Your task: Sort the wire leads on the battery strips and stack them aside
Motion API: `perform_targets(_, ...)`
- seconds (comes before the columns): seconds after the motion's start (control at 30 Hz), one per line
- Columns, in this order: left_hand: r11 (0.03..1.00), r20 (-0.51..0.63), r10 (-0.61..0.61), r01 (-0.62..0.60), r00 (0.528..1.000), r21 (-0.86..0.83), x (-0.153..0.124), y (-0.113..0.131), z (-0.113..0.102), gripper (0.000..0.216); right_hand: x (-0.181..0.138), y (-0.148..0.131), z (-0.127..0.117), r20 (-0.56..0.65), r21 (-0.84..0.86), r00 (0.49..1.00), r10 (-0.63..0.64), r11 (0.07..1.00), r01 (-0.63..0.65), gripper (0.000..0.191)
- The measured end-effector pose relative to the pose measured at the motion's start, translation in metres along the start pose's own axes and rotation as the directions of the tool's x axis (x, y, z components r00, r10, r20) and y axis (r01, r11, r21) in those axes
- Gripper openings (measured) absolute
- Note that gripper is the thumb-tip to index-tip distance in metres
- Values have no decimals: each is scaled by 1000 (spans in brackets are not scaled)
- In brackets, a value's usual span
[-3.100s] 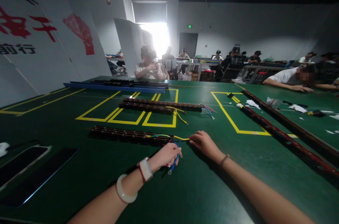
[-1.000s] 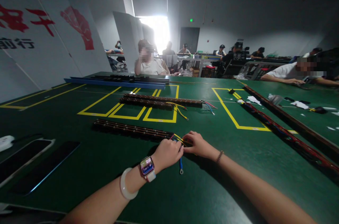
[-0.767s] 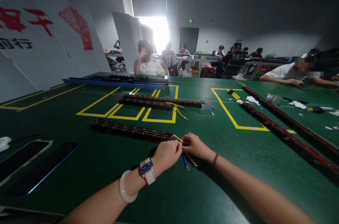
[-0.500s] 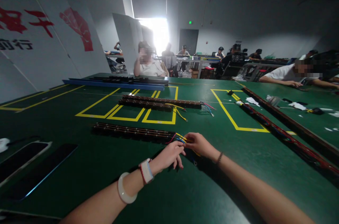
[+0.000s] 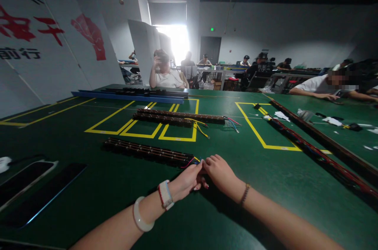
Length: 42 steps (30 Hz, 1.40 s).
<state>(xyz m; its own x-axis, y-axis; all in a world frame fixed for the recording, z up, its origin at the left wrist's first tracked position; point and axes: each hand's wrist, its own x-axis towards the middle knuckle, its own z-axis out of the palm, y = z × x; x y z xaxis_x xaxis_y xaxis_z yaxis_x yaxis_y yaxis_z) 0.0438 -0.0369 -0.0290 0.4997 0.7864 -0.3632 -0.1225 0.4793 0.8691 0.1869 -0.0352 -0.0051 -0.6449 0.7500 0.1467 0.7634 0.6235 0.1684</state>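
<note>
Both left hand (image 5: 187, 179) and right hand (image 5: 222, 175) are pinching thin yellow-and-blue wires (image 5: 196, 160).
Left of them, a white wall (image 5: 54, 71) is reading "前行" (image 5: 20, 54).

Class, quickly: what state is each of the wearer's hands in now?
Left hand: pinched closed, seemingly on the wires.
Right hand: curled against the left; whether it holds anything cannot be told.

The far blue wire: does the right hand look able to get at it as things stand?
Probably yes: no obstacle shows between the right hand and the far blue wire. However, this hand meets the left hand at the near wires, so it may first have to leave them.
</note>
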Motion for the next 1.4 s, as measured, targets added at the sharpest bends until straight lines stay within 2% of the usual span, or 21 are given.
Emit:
perform_targets(0.1,1000,-10,-14,14,1000,-26,5,-4,-5,35,-2,-9,-1,13,-104,999,-37,994,38,20)
perform_targets(0.23,998,-3,-41,40,999,-57,9,-7,-9,33,-5,-12,-10,6,-83,1000,-24,996,25,22)
perform_targets(0.33,996,20,-52,54,998,-70,7,-3,-8,32,-8,-8,-24,24,36,995,93,995,-94,22)
perform_targets(0.47,994,73,-44,50,996,-94,1,3,-5,33,-10,4,-38,195,298,964,181,925,-234,28)
perform_targets(0.57,992,78,-40,49,996,-115,1,3,-4,34,-10,14,-41,258,349,937,234,882,-316,26)
perform_targets(0.7,985,23,-43,46,999,-164,3,1,-5,29,-6,31,-34,214,358,920,330,849,-388,16)
perform_targets(0.83,982,48,-61,68,997,-173,1,4,-6,29,-3,46,-20,126,357,914,386,842,-405,13)
perform_targets(1.03,982,58,-67,76,996,-172,-3,9,-5,27,0,62,-9,52,365,927,371,857,-363,17)
perform_targets(1.17,986,36,-88,92,995,-142,-2,8,-6,24,1,71,4,122,536,951,283,788,-303,17)
perform_targets(1.23,986,25,-104,106,994,-125,-1,7,-7,24,3,73,12,124,572,949,289,761,-307,18)
perform_targets(1.4,985,25,-144,146,989,-97,-1,9,-7,26,7,66,29,-39,440,939,341,850,-290,17)
